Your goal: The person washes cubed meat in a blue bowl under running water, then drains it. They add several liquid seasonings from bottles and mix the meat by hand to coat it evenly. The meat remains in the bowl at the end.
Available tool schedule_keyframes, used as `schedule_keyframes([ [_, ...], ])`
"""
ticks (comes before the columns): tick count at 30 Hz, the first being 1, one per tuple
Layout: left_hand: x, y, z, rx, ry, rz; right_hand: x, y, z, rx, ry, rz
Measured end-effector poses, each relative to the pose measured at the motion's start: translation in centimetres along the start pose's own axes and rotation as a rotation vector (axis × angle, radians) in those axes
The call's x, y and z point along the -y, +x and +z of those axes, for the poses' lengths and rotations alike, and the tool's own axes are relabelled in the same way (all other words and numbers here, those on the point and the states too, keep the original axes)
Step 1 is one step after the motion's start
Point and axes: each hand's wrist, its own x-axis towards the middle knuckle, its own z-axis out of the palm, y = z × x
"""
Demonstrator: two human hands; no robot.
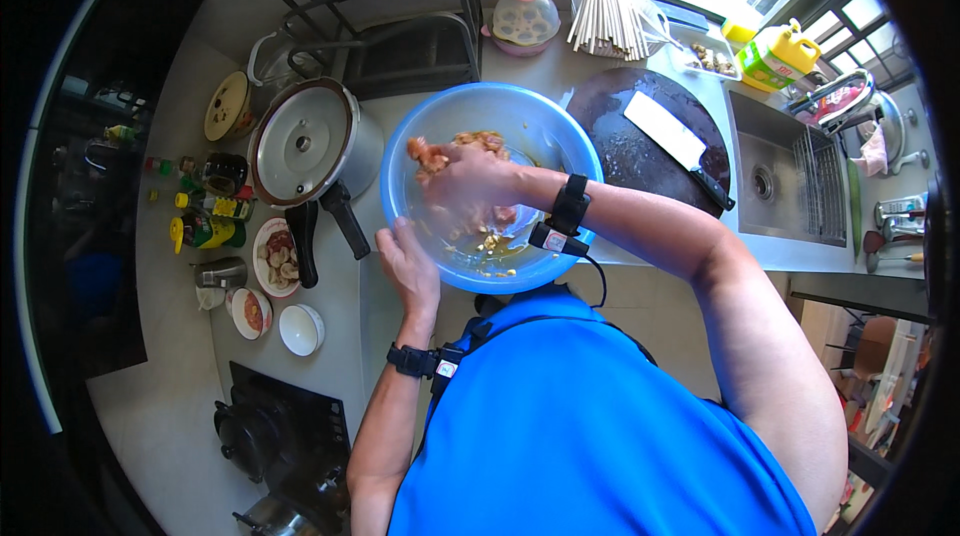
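A blue plastic basin (pixel 395 123) stands at the counter's front edge. Inside it are pieces of raw meat (pixel 480 140) in a brownish liquid, with pale chopped bits, perhaps garlic, on the near side. My right hand (pixel 472 183), blurred by motion, is down in the basin among the meat. Some meat bulges out past its fingers, which are partly hidden. At the basin's near left rim, my left hand (pixel 410 266) holds on, thumb on the edge and fingers against the outer wall. Each wrist wears a black strap with a small device.
Right of the basin, a cleaver (pixel 667 132) lies on a round dark chopping board (pixel 600 105), before a steel sink (pixel 772 213). A pressure cooker (pixel 367 150) stands close left, handles jutting forward. Beyond are a plate of sliced food (pixel 279 258), bowls, bottles and a gas hob (pixel 300 423).
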Motion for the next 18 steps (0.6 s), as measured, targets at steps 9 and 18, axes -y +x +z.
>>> schedule_keyframes([
  [9, -0.5, 0.8, 0.2, 0.003, -0.05, 0.048, -2.2, -0.1, -2.6, 0.045, -1.123, 0.039],
  [18, -1.9, 1.2, 1.1, -0.053, -0.008, 0.094, -8.4, -6.4, -5.5, 0.034, -0.446, 0.313],
])
